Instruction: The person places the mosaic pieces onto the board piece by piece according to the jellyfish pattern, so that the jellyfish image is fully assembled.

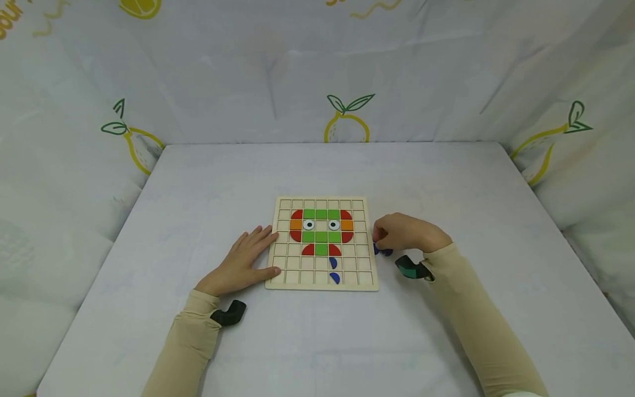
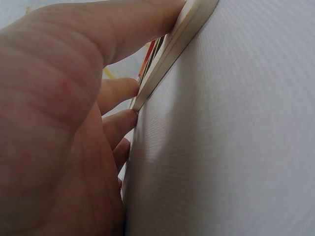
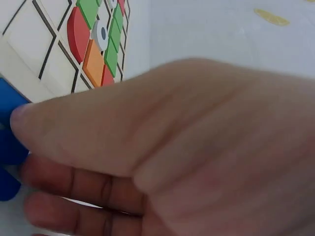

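Observation:
A square wooden grid board (image 1: 297,278) lies flat on the table. On it, red, green and orange pieces and two eye discs form a symmetrical pattern. Two blue half-circle pieces (image 1: 335,278) sit below that pattern, in the lower cells. My left hand (image 1: 240,266) rests at the board's left side, fingers spread, with the thumb and fingertips touching its edge. Just off the right edge, my right hand (image 1: 404,231) has curled fingers and pinches a blue half-circle piece (image 3: 11,96). More blue pieces (image 3: 9,184) lie under its fingertips, partly hidden by the hand.
A white cloth covers the table (image 1: 317,342). Behind it hangs a white curtain (image 1: 248,88) with lemon prints, which also runs along both sides. Black wrist mounts sit on both sleeves, the left mount (image 1: 229,313) close to the tabletop.

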### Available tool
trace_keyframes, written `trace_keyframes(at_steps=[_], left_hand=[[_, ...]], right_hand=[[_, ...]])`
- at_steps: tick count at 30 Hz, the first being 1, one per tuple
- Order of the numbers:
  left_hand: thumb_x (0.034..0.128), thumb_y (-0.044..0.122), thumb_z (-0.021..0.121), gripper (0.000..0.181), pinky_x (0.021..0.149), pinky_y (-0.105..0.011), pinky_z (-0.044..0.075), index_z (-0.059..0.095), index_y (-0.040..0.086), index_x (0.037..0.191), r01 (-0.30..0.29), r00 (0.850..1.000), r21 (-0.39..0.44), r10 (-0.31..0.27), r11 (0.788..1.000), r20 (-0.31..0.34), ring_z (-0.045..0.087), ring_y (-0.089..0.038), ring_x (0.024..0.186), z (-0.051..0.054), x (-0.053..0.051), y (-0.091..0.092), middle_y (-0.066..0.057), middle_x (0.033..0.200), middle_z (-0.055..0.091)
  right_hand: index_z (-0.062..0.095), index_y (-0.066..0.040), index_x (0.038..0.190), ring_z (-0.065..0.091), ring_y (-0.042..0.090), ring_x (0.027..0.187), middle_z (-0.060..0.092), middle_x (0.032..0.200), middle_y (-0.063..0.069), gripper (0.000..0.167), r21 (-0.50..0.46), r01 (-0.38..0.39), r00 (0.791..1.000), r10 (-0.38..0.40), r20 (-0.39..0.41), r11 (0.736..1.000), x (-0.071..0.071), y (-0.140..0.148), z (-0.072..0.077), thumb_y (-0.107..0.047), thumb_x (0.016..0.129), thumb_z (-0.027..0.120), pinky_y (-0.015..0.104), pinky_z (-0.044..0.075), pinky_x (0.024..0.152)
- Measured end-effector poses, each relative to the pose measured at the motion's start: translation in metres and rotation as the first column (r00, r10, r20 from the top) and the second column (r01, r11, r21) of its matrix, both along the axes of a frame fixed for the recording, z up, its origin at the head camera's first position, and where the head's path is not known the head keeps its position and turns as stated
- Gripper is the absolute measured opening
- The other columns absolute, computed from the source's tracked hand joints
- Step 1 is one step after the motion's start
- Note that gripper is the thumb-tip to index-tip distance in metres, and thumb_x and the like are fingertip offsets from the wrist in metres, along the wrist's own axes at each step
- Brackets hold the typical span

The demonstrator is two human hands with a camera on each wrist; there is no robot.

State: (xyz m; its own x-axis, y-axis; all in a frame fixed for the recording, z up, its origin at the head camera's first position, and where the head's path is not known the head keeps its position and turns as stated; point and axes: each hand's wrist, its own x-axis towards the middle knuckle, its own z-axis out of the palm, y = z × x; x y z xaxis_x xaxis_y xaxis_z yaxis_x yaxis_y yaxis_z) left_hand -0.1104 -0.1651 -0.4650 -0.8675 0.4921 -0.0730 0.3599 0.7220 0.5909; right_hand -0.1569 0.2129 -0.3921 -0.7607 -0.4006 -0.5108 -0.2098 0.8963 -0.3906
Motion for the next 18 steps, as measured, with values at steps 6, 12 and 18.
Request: trace_keyframes(at_steps=[6, 12, 18], left_hand=[[0.0904, 0.041, 0.072, 0.083, 0.129, -0.056, 0.003, 0.035, 0.011, 0.159, 0.000, 1.000, -0.003, 0.000, 1.000, 0.001, 0.012, -0.035, 0.159, 0.000, -0.001, -0.001, -0.013, 0.169, 0.023], [0.0903, 0.040, 0.072, 0.083, 0.129, -0.057, 0.003, 0.035, 0.011, 0.158, -0.006, 1.000, 0.004, 0.006, 1.000, 0.000, 0.012, -0.036, 0.159, 0.001, -0.001, -0.002, -0.013, 0.169, 0.023], [0.0905, 0.041, 0.072, 0.083, 0.129, -0.057, 0.003, 0.035, 0.010, 0.158, 0.004, 1.000, 0.018, -0.004, 1.000, 0.005, 0.012, -0.036, 0.159, 0.000, -0.001, -0.001, -0.013, 0.169, 0.023]], right_hand=[[0.065, -0.009, 0.098, 0.056, 0.018, 0.085, 0.064, 0.093, 0.003, 0.008, 0.039, -0.017, 1.000, 0.018, -0.003, 0.999, -0.001, -0.002, 0.000, -0.010, 0.091, 0.068, 0.029, 0.048, 0.075], [0.064, -0.008, 0.100, 0.056, 0.018, 0.084, 0.063, 0.091, 0.003, 0.009, 0.037, -0.001, 1.000, 0.001, -0.008, 0.999, 0.000, -0.005, 0.000, -0.008, 0.092, 0.067, 0.028, 0.048, 0.073], [0.064, -0.006, 0.105, 0.056, 0.019, 0.082, 0.063, 0.092, 0.004, 0.010, 0.021, 0.065, 0.998, -0.064, -0.009, 0.998, 0.010, -0.008, -0.004, -0.007, 0.096, 0.065, 0.027, 0.048, 0.071]])
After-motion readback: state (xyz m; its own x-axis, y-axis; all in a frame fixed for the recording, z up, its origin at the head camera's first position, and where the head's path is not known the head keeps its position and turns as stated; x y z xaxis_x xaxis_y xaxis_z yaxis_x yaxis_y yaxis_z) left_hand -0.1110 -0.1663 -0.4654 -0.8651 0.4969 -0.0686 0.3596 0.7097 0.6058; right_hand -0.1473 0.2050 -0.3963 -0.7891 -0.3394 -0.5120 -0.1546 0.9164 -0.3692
